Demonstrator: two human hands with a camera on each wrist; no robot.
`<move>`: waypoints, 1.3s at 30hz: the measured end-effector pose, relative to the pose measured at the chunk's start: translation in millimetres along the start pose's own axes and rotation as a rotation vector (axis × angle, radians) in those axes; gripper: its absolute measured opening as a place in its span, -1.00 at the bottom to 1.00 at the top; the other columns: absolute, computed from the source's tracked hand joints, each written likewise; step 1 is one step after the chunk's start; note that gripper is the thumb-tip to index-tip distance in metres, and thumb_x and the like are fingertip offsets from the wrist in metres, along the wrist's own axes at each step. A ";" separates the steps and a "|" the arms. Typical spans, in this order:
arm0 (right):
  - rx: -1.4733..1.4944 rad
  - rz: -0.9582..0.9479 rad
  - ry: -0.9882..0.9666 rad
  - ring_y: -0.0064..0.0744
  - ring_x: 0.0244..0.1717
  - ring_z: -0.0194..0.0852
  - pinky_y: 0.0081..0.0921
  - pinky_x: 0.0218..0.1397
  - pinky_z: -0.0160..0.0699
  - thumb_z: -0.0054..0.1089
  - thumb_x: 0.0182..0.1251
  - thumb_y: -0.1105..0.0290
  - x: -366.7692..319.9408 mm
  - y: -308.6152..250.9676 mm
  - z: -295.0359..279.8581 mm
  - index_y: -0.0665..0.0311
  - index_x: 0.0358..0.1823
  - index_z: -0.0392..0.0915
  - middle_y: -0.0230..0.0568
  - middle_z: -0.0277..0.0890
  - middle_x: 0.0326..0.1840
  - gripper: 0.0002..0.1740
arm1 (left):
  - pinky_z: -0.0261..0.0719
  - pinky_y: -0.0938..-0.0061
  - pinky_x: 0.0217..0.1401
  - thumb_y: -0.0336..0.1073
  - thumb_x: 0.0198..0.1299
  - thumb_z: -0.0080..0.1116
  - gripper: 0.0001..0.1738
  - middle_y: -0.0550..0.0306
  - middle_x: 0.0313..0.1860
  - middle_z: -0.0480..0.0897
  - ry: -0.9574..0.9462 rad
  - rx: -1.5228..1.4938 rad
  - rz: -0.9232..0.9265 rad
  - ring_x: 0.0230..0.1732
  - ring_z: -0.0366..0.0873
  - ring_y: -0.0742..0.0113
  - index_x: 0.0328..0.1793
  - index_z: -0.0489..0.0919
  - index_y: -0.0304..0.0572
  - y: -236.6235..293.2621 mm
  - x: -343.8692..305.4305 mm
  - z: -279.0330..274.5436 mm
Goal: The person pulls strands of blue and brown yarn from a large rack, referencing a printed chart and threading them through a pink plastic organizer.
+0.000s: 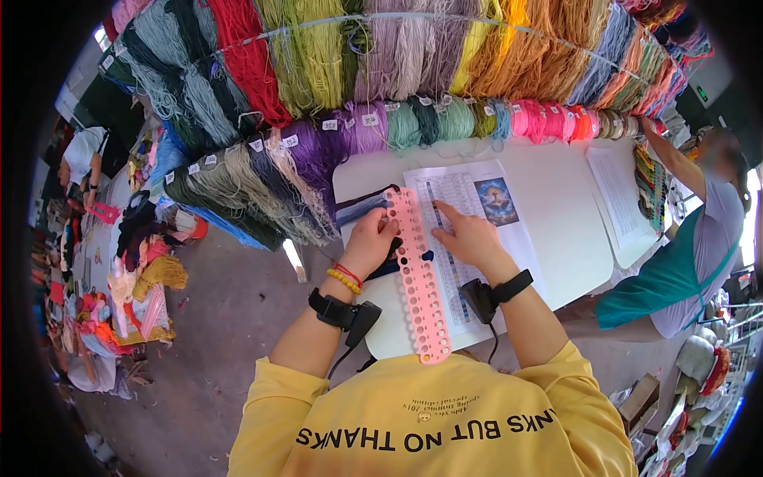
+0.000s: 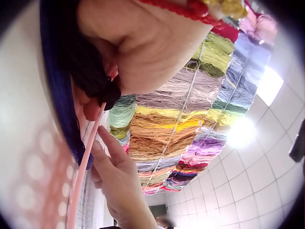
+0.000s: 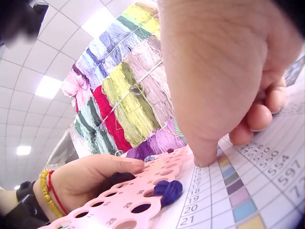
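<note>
My left hand (image 1: 368, 245) grips the left edge of a long pink thread card (image 1: 423, 296) punched with rows of numbered holes. Black thread (image 2: 86, 67) is bunched at that hand, with a dark knot at the card's edge. A navy thread loop (image 3: 167, 192) sits in a hole on the card's other edge. Under the card lies a printed color chart (image 1: 461, 187) with numbers, color swatches and a small picture. My right hand (image 1: 474, 240) is over the chart beside the card, its index finger and thumb extended and the thumb tip at the number column.
Dark and blue yarn (image 1: 362, 208) lies on the white table (image 1: 568, 230) by the left hand. Labelled skeins (image 1: 369, 131) hang along the far edge. Another printed sheet (image 1: 620, 199) lies to the right, near a person in a teal apron (image 1: 660, 270).
</note>
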State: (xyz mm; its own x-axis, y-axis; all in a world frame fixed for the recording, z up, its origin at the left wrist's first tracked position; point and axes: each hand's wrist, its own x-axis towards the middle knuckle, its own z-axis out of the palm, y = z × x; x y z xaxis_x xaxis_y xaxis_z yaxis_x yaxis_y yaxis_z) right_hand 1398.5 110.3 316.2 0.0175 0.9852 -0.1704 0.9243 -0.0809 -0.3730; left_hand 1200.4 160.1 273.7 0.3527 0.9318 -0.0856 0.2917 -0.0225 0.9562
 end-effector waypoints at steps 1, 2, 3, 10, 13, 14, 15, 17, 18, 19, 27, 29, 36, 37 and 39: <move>0.003 0.005 -0.003 0.00 -0.28 0.54 -0.15 -0.20 0.47 0.06 0.14 0.07 0.1 0.1 0.2 -0.08 0.26 0.20 -0.03 0.56 -0.37 -0.39 | 0.50 0.45 -0.32 -0.25 0.18 0.01 -0.71 -0.05 -0.38 0.61 0.002 0.010 0.006 -0.36 0.59 0.22 -0.11 0.42 -0.36 0.7 -0.3 -0.2; 0.005 0.010 -0.005 0.00 -0.28 0.54 -0.15 -0.20 0.47 0.06 0.14 0.07 0.1 0.1 0.2 -0.08 0.26 0.20 -0.03 0.57 -0.37 -0.38 | 0.49 0.45 -0.32 -0.25 0.18 0.01 -0.71 -0.05 -0.38 0.61 0.004 0.021 0.012 -0.35 0.59 0.22 -0.11 0.42 -0.36 1.1 -0.4 -0.3; 0.009 0.012 -0.002 -0.01 -0.28 0.54 -0.16 -0.20 0.47 0.06 0.14 0.07 -0.1 0.0 -0.1 -0.07 0.26 0.21 -0.04 0.57 -0.37 -0.38 | 0.49 0.45 -0.32 -0.25 0.18 0.01 -0.71 -0.05 -0.38 0.61 0.011 0.029 0.031 -0.35 0.59 0.21 -0.11 0.42 -0.36 0.1 -0.1 -0.1; 0.050 0.015 0.026 -0.04 -0.27 0.54 -0.17 -0.20 0.47 0.07 0.13 0.08 -1.8 1.8 0.3 -0.02 0.25 0.23 -0.10 0.57 -0.37 -0.38 | 0.50 0.53 -0.40 -0.30 0.21 0.00 -0.74 0.02 -0.38 0.59 -0.021 0.004 0.042 -0.41 0.57 0.34 -0.09 0.41 -0.38 -9.1 2.7 0.1; 0.044 0.019 0.032 -0.04 -0.26 0.54 -0.18 -0.20 0.48 0.07 0.13 0.08 -2.0 1.9 0.3 -0.01 0.25 0.23 -0.10 0.58 -0.38 -0.38 | 0.51 0.50 -0.39 -0.28 0.20 0.01 -0.74 -0.02 -0.39 0.60 0.002 0.045 0.091 -0.42 0.59 0.29 -0.13 0.42 -0.37 -10.3 2.8 0.5; 0.043 0.020 0.032 -0.04 -0.26 0.54 -0.18 -0.20 0.48 0.07 0.13 0.08 -1.8 2.0 0.3 -0.01 0.25 0.23 -0.10 0.58 -0.38 -0.38 | 0.51 0.47 -0.36 -0.26 0.18 0.02 -0.73 -0.05 -0.39 0.61 0.017 0.058 0.105 -0.40 0.60 0.23 -0.15 0.43 -0.37 -5.5 1.7 0.6; 0.040 0.021 0.030 -0.04 -0.26 0.54 -0.18 -0.19 0.48 0.07 0.13 0.08 -1.6 2.5 0.7 -0.01 0.25 0.23 -0.10 0.58 -0.37 -0.38 | 0.51 0.48 -0.39 -0.28 0.18 0.01 -0.74 -0.04 -0.39 0.61 0.006 0.012 0.067 -0.43 0.60 0.26 -0.15 0.43 -0.37 -0.5 -0.5 0.5; 0.034 0.022 0.026 -0.04 -0.26 0.54 -0.18 -0.19 0.48 0.06 0.13 0.08 -1.2 3.4 0.7 -0.01 0.25 0.23 -0.10 0.58 -0.37 -0.38 | 0.53 0.51 -0.46 -0.31 0.19 0.00 -0.76 -0.03 -0.40 0.60 -0.012 -0.081 -0.007 -0.48 0.60 0.30 -0.16 0.43 -0.38 12.3 -6.1 -0.5; 0.050 0.018 0.021 -0.04 -0.26 0.54 -0.18 -0.18 0.48 0.06 0.13 0.09 -1.5 3.4 -0.5 -0.01 0.25 0.24 -0.10 0.58 -0.37 -0.39 | 0.53 0.53 -0.48 -0.32 0.19 0.00 -0.77 -0.02 -0.41 0.60 -0.012 -0.122 -0.041 -0.49 0.59 0.31 -0.16 0.43 -0.38 16.0 -7.5 -0.5; 0.066 0.013 0.015 -0.03 -0.26 0.54 -0.18 -0.18 0.48 0.06 0.13 0.09 -2.2 3.1 -2.8 -0.02 0.25 0.24 -0.09 0.58 -0.37 -0.39 | 0.53 0.54 -0.51 -0.33 0.19 -0.01 -0.78 -0.02 -0.41 0.60 -0.011 -0.163 -0.074 -0.51 0.59 0.33 -0.16 0.43 -0.38 19.2 -8.7 -0.2; 0.044 -0.011 -0.019 0.01 -0.23 0.53 -0.15 -0.14 0.47 0.02 0.14 0.08 -4.9 26.7 -11.6 0.00 0.24 0.25 -0.03 0.57 -0.32 -0.40 | 0.52 0.50 -0.46 -0.37 0.14 0.01 -0.82 -0.02 -0.46 0.60 0.045 -0.079 -0.039 -0.49 0.60 0.30 -0.23 0.46 -0.39 19.9 5.2 25.6; 0.008 -0.024 0.008 0.01 -0.21 0.52 -0.15 -0.14 0.47 0.01 0.14 0.07 -7.5 40.7 -13.8 -0.01 0.24 0.25 -0.03 0.57 -0.29 -0.41 | 0.50 0.47 -0.42 -0.39 0.12 0.02 -0.84 -0.01 -0.48 0.60 0.046 0.023 0.055 -0.46 0.60 0.28 -0.26 0.47 -0.38 14.7 14.6 40.6; -0.012 -0.052 0.018 0.03 -0.16 0.51 -0.12 -0.11 0.46 -0.02 0.15 0.02 -14.2 100.1 -30.5 -0.01 0.26 0.21 0.05 0.53 -0.18 -0.39 | 0.46 0.28 -0.37 -0.32 0.04 0.08 -0.82 -0.18 -0.49 0.55 0.115 0.159 0.196 -0.43 0.54 -0.04 -0.36 0.49 -0.35 19.3 42.4 103.2; 0.004 -0.078 0.032 0.04 -0.17 0.51 -0.12 -0.11 0.46 -0.01 0.15 0.02 -14.8 108.5 -30.1 -0.01 0.26 0.21 0.05 0.53 -0.19 -0.38 | 0.46 0.28 -0.37 -0.31 0.04 0.08 -0.80 -0.17 -0.48 0.56 0.104 0.172 0.168 -0.42 0.54 -0.04 -0.35 0.49 -0.35 23.7 42.2 110.8; 0.025 -0.090 0.018 0.04 -0.17 0.51 -0.12 -0.12 0.46 0.00 0.14 0.03 -20.7 112.9 -39.0 0.00 0.25 0.22 0.05 0.53 -0.19 -0.39 | 0.47 0.26 -0.34 -0.28 0.03 0.09 -0.77 -0.17 -0.46 0.56 0.116 0.254 0.135 -0.39 0.55 -0.04 -0.35 0.49 -0.35 35.9 37.6 121.7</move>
State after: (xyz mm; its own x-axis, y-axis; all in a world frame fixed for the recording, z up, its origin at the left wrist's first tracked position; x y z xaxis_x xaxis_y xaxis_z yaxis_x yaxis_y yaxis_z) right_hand 1517.4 86.6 313.2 -0.0582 0.9912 -0.1185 0.9126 0.0047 -0.4089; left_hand 1332.3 150.3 270.8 0.3042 0.9489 0.0839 0.4672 -0.2254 0.8549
